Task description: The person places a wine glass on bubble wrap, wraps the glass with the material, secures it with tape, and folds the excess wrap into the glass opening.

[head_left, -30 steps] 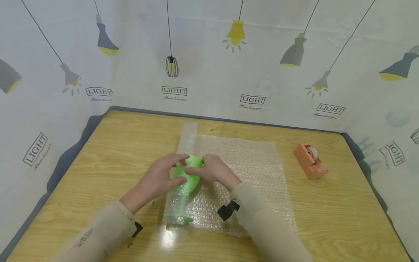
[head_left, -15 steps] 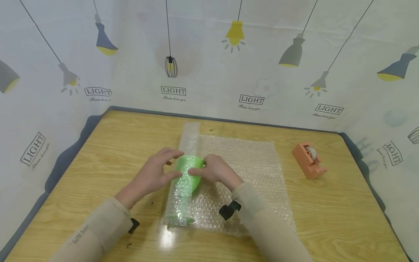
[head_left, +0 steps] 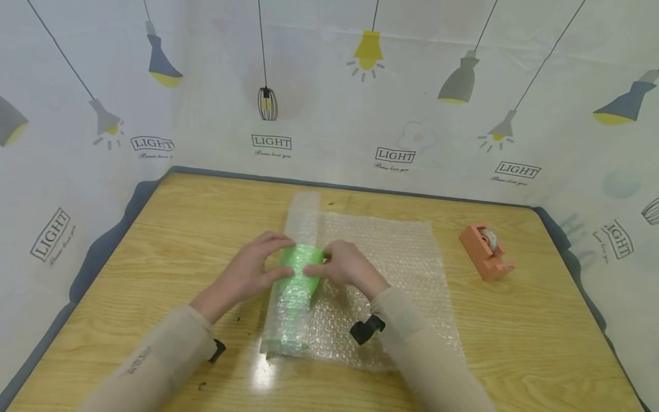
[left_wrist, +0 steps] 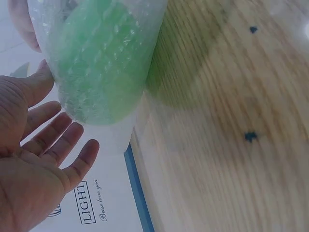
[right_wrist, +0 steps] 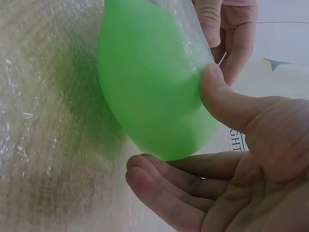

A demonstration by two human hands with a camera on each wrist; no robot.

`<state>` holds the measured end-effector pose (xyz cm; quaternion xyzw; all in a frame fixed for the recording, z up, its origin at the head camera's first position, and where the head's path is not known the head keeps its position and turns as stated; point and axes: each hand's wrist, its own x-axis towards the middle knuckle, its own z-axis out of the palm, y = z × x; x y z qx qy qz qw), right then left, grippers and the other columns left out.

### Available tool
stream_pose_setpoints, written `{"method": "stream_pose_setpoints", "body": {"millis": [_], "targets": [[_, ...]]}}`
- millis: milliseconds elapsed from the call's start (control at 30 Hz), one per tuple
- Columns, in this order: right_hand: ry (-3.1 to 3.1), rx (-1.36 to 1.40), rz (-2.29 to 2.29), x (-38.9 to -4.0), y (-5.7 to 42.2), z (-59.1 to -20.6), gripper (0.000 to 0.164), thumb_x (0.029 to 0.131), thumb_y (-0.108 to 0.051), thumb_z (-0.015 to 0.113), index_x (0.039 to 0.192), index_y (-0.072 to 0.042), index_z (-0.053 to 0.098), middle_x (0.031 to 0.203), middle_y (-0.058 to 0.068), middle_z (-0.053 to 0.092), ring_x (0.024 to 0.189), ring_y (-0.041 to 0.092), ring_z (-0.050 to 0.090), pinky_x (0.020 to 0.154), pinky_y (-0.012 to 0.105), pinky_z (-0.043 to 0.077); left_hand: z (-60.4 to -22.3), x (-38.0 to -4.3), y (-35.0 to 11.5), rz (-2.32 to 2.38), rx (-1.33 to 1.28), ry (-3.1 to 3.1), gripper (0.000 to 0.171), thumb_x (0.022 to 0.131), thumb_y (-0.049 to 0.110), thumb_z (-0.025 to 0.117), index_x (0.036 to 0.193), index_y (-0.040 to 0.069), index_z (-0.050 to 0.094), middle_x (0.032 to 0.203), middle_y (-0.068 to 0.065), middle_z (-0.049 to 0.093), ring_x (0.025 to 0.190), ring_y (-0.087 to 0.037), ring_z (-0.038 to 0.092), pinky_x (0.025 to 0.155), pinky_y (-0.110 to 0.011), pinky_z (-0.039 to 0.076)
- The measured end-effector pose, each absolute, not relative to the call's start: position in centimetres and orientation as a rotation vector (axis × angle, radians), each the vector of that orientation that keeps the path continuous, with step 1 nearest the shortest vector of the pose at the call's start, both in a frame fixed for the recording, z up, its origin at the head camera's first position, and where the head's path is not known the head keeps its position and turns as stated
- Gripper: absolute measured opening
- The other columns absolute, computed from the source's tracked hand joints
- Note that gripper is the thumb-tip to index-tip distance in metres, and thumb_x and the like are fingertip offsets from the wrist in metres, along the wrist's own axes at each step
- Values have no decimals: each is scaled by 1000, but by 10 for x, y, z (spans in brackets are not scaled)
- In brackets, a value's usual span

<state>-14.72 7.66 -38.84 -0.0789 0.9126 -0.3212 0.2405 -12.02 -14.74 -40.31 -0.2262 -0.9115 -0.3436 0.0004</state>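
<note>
A bright green wine glass (head_left: 315,279) lies on its side, its bowl toward the back and its foot (head_left: 296,345) toward the front edge. A flap of clear bubble wrap (head_left: 280,320) covers its left part. My right hand (head_left: 347,264) holds the bowl at its right side, thumb on top and fingers around the rim end, as the green bowl (right_wrist: 149,87) in the right wrist view shows. My left hand (head_left: 252,266) touches the wrapped side with its thumb and fingertips, fingers loosely extended (left_wrist: 63,140).
The rest of the bubble wrap sheet (head_left: 391,274) spreads flat to the right. An orange tape dispenser (head_left: 485,252) with a roll of tape stands at the table's right. A printed cloth (head_left: 329,114) hangs behind the wooden table (head_left: 170,240).
The wrapped glass has rolled slightly to the right, and the wrap now covers more of the bowl. My left hand shifted left, then came back to touch the wrap.
</note>
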Motion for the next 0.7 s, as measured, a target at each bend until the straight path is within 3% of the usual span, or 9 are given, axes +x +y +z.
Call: {"method": "stream_pose_setpoints", "body": {"millis": [200, 500, 700], "targets": [[2517, -219, -856, -147, 82, -388, 68, 87, -50, 79, 128, 2, 67, 127, 21, 69, 112, 36, 68, 94, 50, 59, -406, -120, -140, -1109, -714, -2828, 62, 85, 20, 84, 140, 5, 61, 140, -11, 60, 128, -34, 58, 109, -53, 49], [2523, -218, -870, -148, 87, -392, 66, 87, -47, 80, 131, 0, 66, 121, 16, 72, 106, 29, 69, 90, 44, 61, -409, -120, -135, -1190, -685, -2828, 61, 85, 21, 84, 140, 8, 61, 142, -9, 59, 125, -31, 59, 99, -45, 57], [2553, -220, -905, -146, 91, -391, 78, 87, -42, 83, 144, 1, 53, 128, 19, 69, 112, 35, 67, 92, 47, 60, -413, -121, -132, -1205, -704, -2796, 59, 86, 19, 84, 140, 8, 61, 144, -11, 58, 129, -33, 56, 99, -47, 57]]}}
